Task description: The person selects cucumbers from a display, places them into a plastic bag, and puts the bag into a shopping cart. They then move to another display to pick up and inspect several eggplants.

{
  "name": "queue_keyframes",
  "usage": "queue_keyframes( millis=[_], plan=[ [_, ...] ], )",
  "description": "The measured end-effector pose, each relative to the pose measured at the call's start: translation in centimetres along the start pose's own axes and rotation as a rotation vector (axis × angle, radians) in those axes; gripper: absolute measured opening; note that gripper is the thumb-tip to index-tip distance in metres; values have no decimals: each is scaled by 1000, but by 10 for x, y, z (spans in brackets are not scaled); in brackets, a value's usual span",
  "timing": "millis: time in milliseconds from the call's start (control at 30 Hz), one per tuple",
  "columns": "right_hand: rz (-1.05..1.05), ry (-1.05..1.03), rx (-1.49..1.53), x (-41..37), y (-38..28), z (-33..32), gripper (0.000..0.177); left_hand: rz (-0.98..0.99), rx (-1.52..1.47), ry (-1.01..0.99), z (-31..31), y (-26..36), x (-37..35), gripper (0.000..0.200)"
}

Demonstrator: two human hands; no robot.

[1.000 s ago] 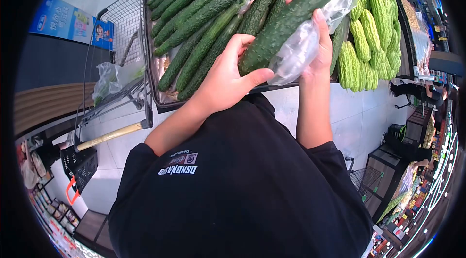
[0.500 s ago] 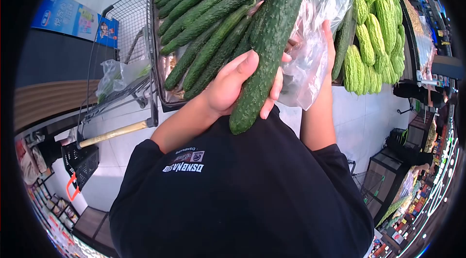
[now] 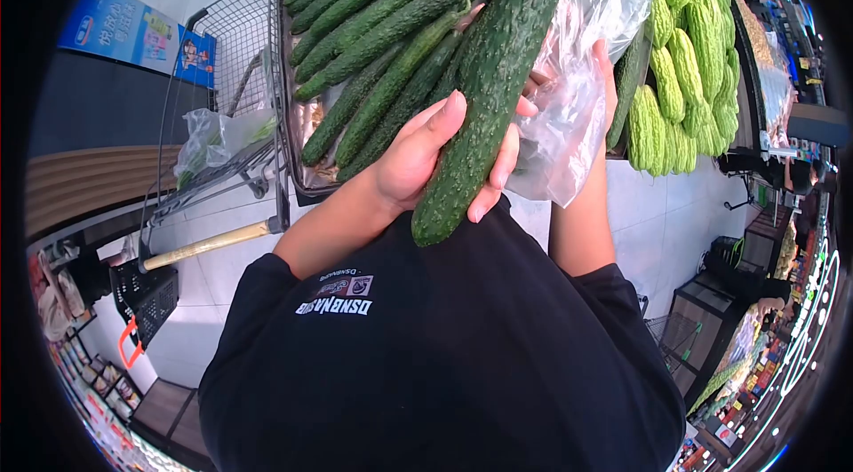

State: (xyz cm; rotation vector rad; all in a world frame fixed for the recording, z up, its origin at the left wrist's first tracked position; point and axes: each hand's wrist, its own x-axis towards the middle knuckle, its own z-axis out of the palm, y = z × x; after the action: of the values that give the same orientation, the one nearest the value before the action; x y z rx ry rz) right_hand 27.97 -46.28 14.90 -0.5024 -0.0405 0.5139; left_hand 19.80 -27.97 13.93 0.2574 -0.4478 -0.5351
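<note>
A: What do the fingers (image 3: 499, 168) of the left hand (image 3: 418, 161) grip?

B: They curl around the lower part of a long, warty cucumber (image 3: 484, 90), thumb on one flank and fingertips on the other. The fruit stands steeply, with its blunt end just above the black shirt and its upper end leaving the frame.

A: And the right hand (image 3: 602, 86)?

B: Its fingers are closed on a clear plastic bag (image 3: 569, 130), which hangs crumpled just beside the cucumber and touches it. Whether the cucumber's tip sits inside the bag cannot be told.

A: What surrounds them?

B: Behind both hands, loose cucumbers (image 3: 382, 10) are heaped in a display bin (image 3: 298, 183). Bitter gourds (image 3: 684, 55) lie to the right. A shopping cart (image 3: 233, 46) stands to the left, close against the bin.
</note>
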Motion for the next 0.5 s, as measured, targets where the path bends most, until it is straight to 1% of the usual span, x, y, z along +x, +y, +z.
queue_keyframes(
  millis=[33, 100, 133, 167, 200, 233, 267, 300, 333, 367, 400, 467, 500],
  plan=[
    [-2, 1, -1, 0, 1, 2, 55, -1, 35, 11, 0, 0, 0, 65],
    [-28, 81, -49, -1, 2, 8, 56, -8, 68, 16, 2, 1, 1, 65],
    [-34, 82, -52, -1, 0, 8, 56, -13, 219, 76, 6, 2, 1, 67],
    [19, -77, -57, -1, -1, 7, 55, -16, 370, 137, 9, 2, 1, 70],
    [73, -234, -61, -1, -3, 4, 55, -18, 367, 133, 10, 0, 1, 70],
    [109, -353, 22, 5, -6, -10, 55, -12, 497, 195, 11, -1, 0, 70],
    [107, -353, 20, 3, -4, 0, 55, -4, 627, 258, 12, -2, -1, 69],
    [19, -210, -41, 1, 0, 18, 55, -18, 618, 300, 13, -3, 0, 66],
    [-67, -66, -100, 0, 3, 28, 56, -19, 619, 299, 13, -3, 0, 66],
    [-62, -156, -82, 2, 2, 21, 57, -27, 740, 328, 13, -2, 0, 60],
    [-63, -156, -82, 1, 2, 17, 57, -35, 862, 357, 13, -2, 0, 54],
    [-84, -166, -105, 1, 1, 15, 57, -24, 842, 375, 17, -2, 2, 53],
    [-61, -196, -89, 0, -1, 14, 56, -31, 948, 379, 17, -2, 2, 56]
  ],
)
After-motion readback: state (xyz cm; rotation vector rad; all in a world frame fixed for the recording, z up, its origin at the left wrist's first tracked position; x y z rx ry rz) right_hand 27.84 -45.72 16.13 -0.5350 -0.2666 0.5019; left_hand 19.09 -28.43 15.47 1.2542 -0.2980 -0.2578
